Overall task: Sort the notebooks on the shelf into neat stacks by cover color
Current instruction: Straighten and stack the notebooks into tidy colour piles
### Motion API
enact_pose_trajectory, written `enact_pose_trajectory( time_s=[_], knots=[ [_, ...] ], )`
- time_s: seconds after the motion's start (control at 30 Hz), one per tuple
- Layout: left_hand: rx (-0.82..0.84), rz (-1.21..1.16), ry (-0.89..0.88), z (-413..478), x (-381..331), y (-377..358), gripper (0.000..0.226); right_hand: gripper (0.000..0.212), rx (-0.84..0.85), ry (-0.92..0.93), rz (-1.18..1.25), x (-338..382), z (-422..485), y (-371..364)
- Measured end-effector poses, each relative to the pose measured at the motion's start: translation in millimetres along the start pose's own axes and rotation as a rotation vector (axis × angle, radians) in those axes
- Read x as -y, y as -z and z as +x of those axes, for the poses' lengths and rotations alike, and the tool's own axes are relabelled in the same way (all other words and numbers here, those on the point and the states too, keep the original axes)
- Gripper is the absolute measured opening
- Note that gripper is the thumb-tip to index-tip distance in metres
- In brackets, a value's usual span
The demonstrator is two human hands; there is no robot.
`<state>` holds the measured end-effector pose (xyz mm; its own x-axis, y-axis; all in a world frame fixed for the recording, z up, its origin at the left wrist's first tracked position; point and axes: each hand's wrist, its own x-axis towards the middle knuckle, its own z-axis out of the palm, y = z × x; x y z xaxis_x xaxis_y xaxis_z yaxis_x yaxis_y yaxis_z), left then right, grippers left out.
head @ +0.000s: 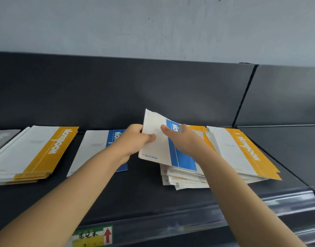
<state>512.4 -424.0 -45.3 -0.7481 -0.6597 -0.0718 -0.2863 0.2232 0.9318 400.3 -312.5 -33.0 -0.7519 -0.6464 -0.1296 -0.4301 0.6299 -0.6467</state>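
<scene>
My left hand (pixel 135 141) pinches the left edge of a blue-and-white notebook (pixel 158 148), thumb on its cover, and lifts that edge off a mixed pile (pixel 187 179). My right hand (pixel 185 139) lies on the same notebook with its fingers spread flat over the blue band. To the left a blue notebook stack (pixel 94 148) lies flat, partly hidden by my left forearm. A yellow stack (pixel 35 154) sits further left. More yellow notebooks (pixel 242 152) lie fanned on the right side of the mixed pile.
The dark shelf (pixel 144 191) has a dark back panel (pixel 117 90) and a front price rail with a green-and-yellow label (pixel 92 236). A grey notebook (pixel 1 139) shows at the far left edge. A panel seam (pixel 246 93) divides the shelf on the right.
</scene>
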Motion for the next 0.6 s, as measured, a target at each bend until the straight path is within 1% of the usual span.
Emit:
enact_pose_trajectory(
  time_s=[0.1,0.13,0.27,0.4,0.47,0.53,0.6],
  knots=[
    [-0.024,-0.067,0.009,-9,6,19,0.016,0.076,-0.126,0.057,-0.049,16,6,-17],
    [-0.038,-0.087,0.009,-12,8,26,0.015,0.073,-0.143,0.06,-0.069,20,9,-23],
    [-0.123,-0.162,0.034,-22,20,55,0.015,0.069,-0.137,0.088,-0.051,34,12,-43],
    [-0.237,-0.203,0.059,-26,34,83,0.018,0.063,-0.211,0.214,0.078,57,5,-59],
    [-0.28,-0.209,0.07,-28,41,97,0.019,0.063,-0.242,0.255,0.068,70,2,-67],
    [-0.327,-0.2,0.087,-29,50,112,0.021,0.062,-0.229,0.275,0.026,82,-1,-78],
    [-0.361,-0.128,0.074,-29,62,124,0.024,0.06,-0.163,0.272,-0.029,90,-4,-91]
  ],
)
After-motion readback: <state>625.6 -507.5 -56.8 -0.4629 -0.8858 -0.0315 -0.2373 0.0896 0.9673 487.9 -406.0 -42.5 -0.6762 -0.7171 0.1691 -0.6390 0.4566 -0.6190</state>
